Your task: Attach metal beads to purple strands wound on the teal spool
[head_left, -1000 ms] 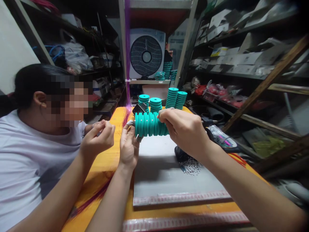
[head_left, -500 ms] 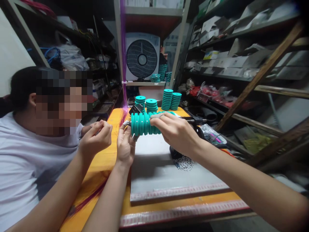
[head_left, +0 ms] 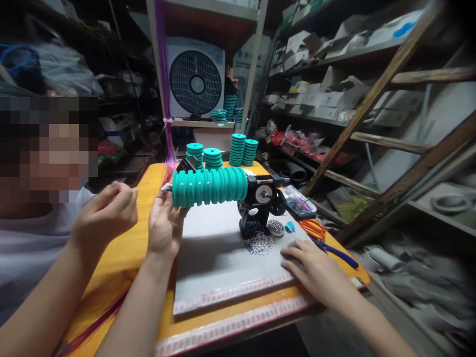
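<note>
A row of turquoise grooved spools (head_left: 210, 186) sits on the spindle of a black hand-cranked winder (head_left: 260, 206). At its left end, my left hand (head_left: 165, 225) has thumb and fingers closed around the pale, pointed spindle tip (head_left: 166, 188). Low on the right of the grey board (head_left: 219, 277), my right hand (head_left: 316, 265) reaches with fingers stretched and slightly apart. Its fingertips are beside a thin piece with a blue end (head_left: 290, 227); whether they touch it is unclear. Small silvery beads (head_left: 260, 244) lie under the winder, by a small dish of beads (head_left: 275, 228).
A person sits at left, with a closed hand (head_left: 111, 208) near my left hand. Turquoise spool stacks (head_left: 237, 149) stand behind on the yellow table (head_left: 122, 248). Purple strands (head_left: 162, 74) hang at the back. Blue-handled pliers (head_left: 340, 255) and an orange coil (head_left: 313, 229) lie at right.
My right hand has left the spools and moved down and right to the board. My left hand stays at the spindle end. The view has turned right.
</note>
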The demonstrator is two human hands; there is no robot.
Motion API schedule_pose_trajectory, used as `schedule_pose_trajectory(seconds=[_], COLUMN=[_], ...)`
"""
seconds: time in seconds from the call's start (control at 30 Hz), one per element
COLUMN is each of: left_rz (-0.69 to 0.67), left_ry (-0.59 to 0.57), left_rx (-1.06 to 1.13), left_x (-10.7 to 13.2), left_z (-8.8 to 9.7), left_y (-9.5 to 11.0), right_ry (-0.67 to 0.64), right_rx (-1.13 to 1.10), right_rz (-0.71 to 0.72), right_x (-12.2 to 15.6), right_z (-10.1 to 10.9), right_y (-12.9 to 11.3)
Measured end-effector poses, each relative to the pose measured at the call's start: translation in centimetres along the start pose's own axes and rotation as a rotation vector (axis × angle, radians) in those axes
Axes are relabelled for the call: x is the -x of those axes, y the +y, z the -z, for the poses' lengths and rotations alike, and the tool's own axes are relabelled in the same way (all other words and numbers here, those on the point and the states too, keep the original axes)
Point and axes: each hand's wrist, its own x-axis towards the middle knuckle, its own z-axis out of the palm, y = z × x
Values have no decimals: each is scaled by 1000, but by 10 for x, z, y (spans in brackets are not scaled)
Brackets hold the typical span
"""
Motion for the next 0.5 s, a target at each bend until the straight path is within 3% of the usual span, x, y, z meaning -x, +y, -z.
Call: schedule_pose_trajectory(seconds=[0.07, 0.13, 0.27, 0.43, 0.5], left_rz=[178, 230, 150, 122, -32], left_ry=[-124, -97, 48, 3, 69], left_rx=[50, 170, 381, 312, 312], left_x=[3, 7, 8, 3, 2], left_z=[-3, -6, -6, -2, -2], left_y=[-2, -5, -7, -3, -3], right_ry=[93, 169, 239, 234, 230], right_rx=[-34, -95, -200, -186, -201], right_rz=[-63, -64, -34, -58, -45], right_x=[-1, -6, -15, -18, -17], right_z=[-14, -23, -33, -36, -33], right_y=[-2, -8, -21, -27, -26])
